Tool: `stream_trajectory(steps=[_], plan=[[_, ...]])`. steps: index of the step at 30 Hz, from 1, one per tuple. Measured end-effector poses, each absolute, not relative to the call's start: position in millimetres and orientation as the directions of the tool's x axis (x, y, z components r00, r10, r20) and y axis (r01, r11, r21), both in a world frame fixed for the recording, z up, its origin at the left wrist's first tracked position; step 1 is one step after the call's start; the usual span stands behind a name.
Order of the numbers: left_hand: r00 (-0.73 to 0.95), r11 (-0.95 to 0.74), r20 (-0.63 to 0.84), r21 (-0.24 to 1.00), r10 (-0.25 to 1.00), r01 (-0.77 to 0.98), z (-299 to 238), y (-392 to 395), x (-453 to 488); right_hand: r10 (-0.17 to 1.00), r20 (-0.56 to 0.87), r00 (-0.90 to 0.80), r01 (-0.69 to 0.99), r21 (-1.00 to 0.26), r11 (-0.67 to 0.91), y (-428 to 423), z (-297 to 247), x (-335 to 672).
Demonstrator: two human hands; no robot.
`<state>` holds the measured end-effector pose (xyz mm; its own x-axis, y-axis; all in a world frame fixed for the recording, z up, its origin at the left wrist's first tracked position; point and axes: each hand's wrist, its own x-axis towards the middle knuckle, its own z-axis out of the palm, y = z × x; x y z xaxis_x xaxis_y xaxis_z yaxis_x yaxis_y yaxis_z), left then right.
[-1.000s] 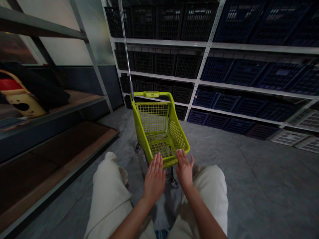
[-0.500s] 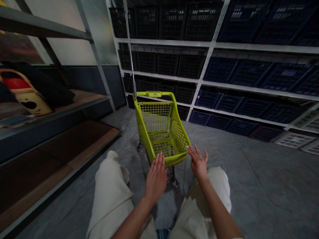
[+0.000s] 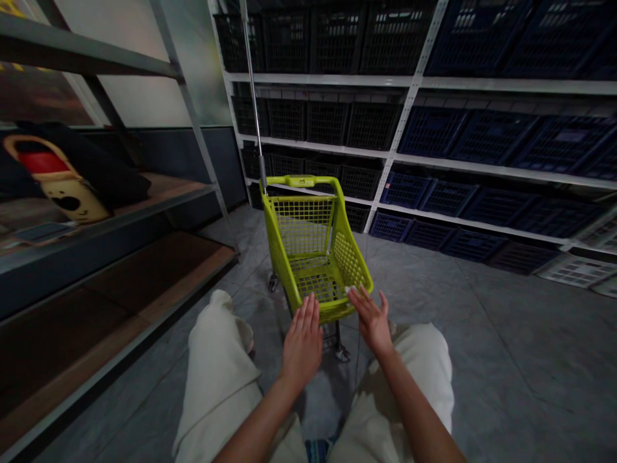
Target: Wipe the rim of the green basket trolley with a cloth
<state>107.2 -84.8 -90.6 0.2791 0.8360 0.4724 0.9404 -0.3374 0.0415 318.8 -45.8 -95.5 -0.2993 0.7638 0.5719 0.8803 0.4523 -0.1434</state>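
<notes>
A small lime-green plastic shopping cart (image 3: 313, 247) stands on the grey floor in front of me, its basket holding nothing that I can see. My left hand (image 3: 303, 341) is open, fingers together and stretched out, with the fingertips at the cart's near rim. My right hand (image 3: 371, 320) is open too, fingers spread, touching the cart's near right corner. A thin metal pole (image 3: 253, 96) rises from the cart's back left corner. My knees in cream trousers (image 3: 216, 379) flank both hands.
White shelving (image 3: 414, 80) at the back and right holds several black and dark blue crates. A metal rack (image 3: 144, 212) with wooden boards stands on the left, bearing a yellow and red bag (image 3: 58, 180) and dark cloth.
My right hand moved out to the cart's right corner and then slightly back inward along the rim. The left hand stayed at the near rim. The view shifted a little.
</notes>
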Motion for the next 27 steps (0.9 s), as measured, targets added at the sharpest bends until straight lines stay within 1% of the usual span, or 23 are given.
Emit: stream_trajectory(steps=[3,5,6,8,11,14,16,19,21,23,25,27], plan=[[0.275,-0.344,0.484,0.059,0.831,0.937,-89.4,-84.4,112.1,0.763,0.636,-0.111,0.937,-0.189,0.293,-40.2,-104.1,333.0],[0.270,-0.345,0.492,0.067,0.828,0.936,-89.6,-83.5,114.7,0.759,0.647,-0.070,0.944,-0.203,0.260,-44.2,-108.7,313.2],[0.266,-0.342,0.493,0.068,0.828,0.937,-90.3,-82.8,115.2,0.759,0.645,-0.089,0.938,-0.203,0.282,-47.7,-109.7,297.6],[0.267,-0.340,0.494,0.062,0.828,0.938,-92.6,-81.1,114.8,0.756,0.629,-0.180,0.902,-0.201,0.382,-55.8,-108.4,264.4],[0.284,-0.349,0.492,0.043,0.823,0.936,-96.6,-78.6,111.8,0.749,0.602,-0.277,0.835,-0.235,0.498,-63.5,-99.6,231.6],[0.283,-0.347,0.503,0.036,0.817,0.937,-97.9,-77.5,110.4,0.785,0.553,-0.278,0.823,-0.284,0.491,-62.6,-89.3,226.3],[0.274,-0.340,0.513,0.038,0.814,0.940,-96.8,-77.8,111.1,0.813,0.508,-0.285,0.833,-0.289,0.473,-59.8,-85.4,230.5],[0.268,-0.343,0.526,0.049,0.808,0.938,-94.2,-79.1,112.6,0.816,0.470,-0.337,0.844,-0.234,0.483,-55.9,-86.3,242.6],[0.268,-0.349,0.529,0.057,0.805,0.936,-93.2,-80.0,112.3,0.792,0.466,-0.395,0.838,-0.170,0.518,-52.4,-90.0,258.5],[0.271,-0.350,0.524,0.057,0.807,0.935,-92.9,-80.5,111.1,0.770,0.481,-0.419,0.842,-0.111,0.527,-46.8,-94.0,283.3],[0.276,-0.350,0.515,0.049,0.811,0.936,-92.8,-80.9,110.0,0.768,0.518,-0.378,0.872,-0.079,0.482,-39.2,-97.0,313.3],[0.286,-0.352,0.507,0.037,0.813,0.935,-92.3,-81.3,110.1,0.774,0.562,-0.294,0.912,-0.077,0.402,-32.0,-98.7,339.0]])
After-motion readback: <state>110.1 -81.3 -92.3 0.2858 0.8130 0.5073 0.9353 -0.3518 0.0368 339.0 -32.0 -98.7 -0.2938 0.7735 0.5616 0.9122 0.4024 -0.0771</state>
